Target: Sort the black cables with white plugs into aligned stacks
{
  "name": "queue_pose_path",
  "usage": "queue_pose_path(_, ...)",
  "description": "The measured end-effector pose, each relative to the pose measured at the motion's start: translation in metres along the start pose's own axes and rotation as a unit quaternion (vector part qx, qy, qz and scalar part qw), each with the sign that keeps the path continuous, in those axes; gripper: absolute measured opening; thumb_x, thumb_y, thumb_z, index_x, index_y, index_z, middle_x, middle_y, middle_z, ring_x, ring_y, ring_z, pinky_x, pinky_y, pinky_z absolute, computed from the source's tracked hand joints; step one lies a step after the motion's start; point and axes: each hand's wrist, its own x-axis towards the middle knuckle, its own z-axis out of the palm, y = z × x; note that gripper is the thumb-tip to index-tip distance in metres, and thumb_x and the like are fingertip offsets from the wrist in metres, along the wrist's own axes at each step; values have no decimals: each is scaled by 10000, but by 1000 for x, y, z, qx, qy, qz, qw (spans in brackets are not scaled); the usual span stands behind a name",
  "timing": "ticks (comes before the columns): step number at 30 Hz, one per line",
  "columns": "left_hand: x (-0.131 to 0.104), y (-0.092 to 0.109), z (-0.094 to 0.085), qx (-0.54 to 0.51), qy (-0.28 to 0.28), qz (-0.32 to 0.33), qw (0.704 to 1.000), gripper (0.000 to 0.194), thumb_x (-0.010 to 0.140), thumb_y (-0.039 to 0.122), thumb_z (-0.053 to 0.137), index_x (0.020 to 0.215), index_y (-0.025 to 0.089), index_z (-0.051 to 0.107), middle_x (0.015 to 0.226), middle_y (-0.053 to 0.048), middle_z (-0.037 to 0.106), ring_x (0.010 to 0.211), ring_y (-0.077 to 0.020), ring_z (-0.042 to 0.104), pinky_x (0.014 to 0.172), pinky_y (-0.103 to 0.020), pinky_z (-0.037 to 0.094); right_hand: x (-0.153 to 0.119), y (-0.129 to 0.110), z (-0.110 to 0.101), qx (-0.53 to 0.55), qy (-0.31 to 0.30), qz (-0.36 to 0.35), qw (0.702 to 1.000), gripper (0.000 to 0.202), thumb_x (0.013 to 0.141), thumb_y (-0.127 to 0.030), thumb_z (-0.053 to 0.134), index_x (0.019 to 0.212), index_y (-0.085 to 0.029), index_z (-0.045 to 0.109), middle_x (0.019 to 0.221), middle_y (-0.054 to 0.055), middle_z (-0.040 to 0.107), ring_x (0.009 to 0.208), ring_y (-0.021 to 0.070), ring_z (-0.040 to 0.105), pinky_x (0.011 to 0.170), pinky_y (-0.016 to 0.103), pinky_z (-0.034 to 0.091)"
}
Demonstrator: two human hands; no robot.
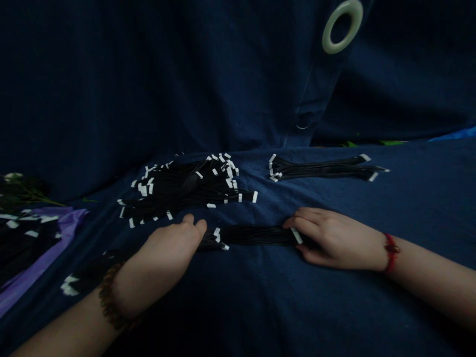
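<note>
In the middle of the blue cloth lies a bundle of black cables [256, 235] with white connectors at its ends. My right hand [322, 238] is closed around its right end, the thumb below and the fingers above a white connector. My left hand [174, 250] is closed over black cables near the bundle's left end; its fingertips point away from me and its grip is partly hidden. More dark cables with white connectors [70, 286] emerge to the left of my left wrist.
Beyond my left hand is a large pile of black cables [182, 183]. A smaller cable bundle [320, 168] lies behind my right hand. Further cables [26, 243] rest on a purple sheet [72, 223] at left. A dark blue curtain [186, 74] with a pale ring [327, 39] hangs behind.
</note>
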Motion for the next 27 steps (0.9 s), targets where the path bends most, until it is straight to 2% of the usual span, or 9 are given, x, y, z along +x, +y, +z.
queue_pose_path(4, -9, 1, -9, 14, 59, 59, 996, 253, 816, 122, 463, 1038, 199, 557, 1025, -70, 592, 637, -144, 606, 571, -249, 480, 1, -2, -2, -6, -23, 2, 1000, 287, 784, -183, 521, 1061, -115, 564, 942, 118, 593, 862, 220, 558, 805, 388, 464)
queue_pose_path(8, -24, 20, -17, 79, 157, 39, 984, 176, 790, 96, 473, 898, 199, 566, 849, -40, 599, 568, -160, 568, 497, -267, 430, 1, -2, -3, -21, -33, 2, 999, 247, 829, -208, 481, 1031, -107, 579, 927, 121, 582, 837, 221, 544, 782, 393, 464)
queue_pose_path(12, -27, 37, -12, 127, 317, 100, 935, 225, 769, 31, 404, 862, 180, 544, 718, -27, 572, 553, -163, 566, 477, -268, 412, 1, -1, -2, -53, -15, -5, 998, 218, 862, -218, 466, 986, -96, 598, 941, 130, 578, 845, 223, 542, 775, 382, 465)
queue_pose_path(15, -22, 42, -7, 141, 395, 130, 899, 205, 819, 66, 361, 922, 151, 516, 698, -38, 557, 543, -170, 553, 460, -278, 402, 0, -2, -1, -81, -17, -4, 997, 190, 872, -239, 479, 935, -107, 601, 915, 116, 574, 815, 218, 538, 746, 374, 465)
queue_pose_path(17, -20, 44, -4, 145, 416, 125, 889, 178, 831, 79, 372, 944, 142, 494, 695, -34, 539, 537, -170, 537, 459, -282, 396, 0, -4, -1, -93, -23, -1, 995, 167, 869, -249, 493, 899, -120, 596, 900, 103, 572, 801, 213, 535, 735, 366, 464)
queue_pose_path(20, -18, 46, 0, 150, 416, 108, 890, 137, 843, 108, 419, 965, 137, 475, 705, -26, 520, 538, -169, 523, 468, -284, 393, 2, -7, -2, -104, -29, 9, 994, 141, 861, -257, 510, 871, -137, 583, 888, 85, 569, 794, 207, 533, 728, 357, 458)
queue_pose_path(22, -15, 48, 2, 146, 409, 110, 894, 124, 884, 209, 437, 976, 135, 474, 724, -28, 519, 542, -167, 521, 467, -283, 391, 3, -10, -3, -121, -25, 9, 992, 127, 853, -257, 519, 858, -144, 576, 874, 77, 566, 768, 201, 527, 694, 341, 452)
queue_pose_path(25, -9, 50, 5, 135, 401, 108, 900, 332, 899, 451, 433, 992, 136, 484, 747, -27, 513, 553, -158, 522, 463, -273, 384, 3, -14, -3, -170, -5, 1, 985, 126, 855, -253, 515, 829, -145, 574, 839, 74, 561, 734, 199, 515, 631, 321, 433)
queue_pose_path(27, -4, 52, 6, 130, 395, 105, 903, 416, 874, 527, 438, 1002, 135, 490, 753, -24, 507, 561, -150, 527, 468, -263, 385, 3, -16, -1, -201, 5, -6, 979, 136, 862, -251, 504, 814, -147, 576, 820, 72, 557, 727, 204, 511, 603, 319, 421)
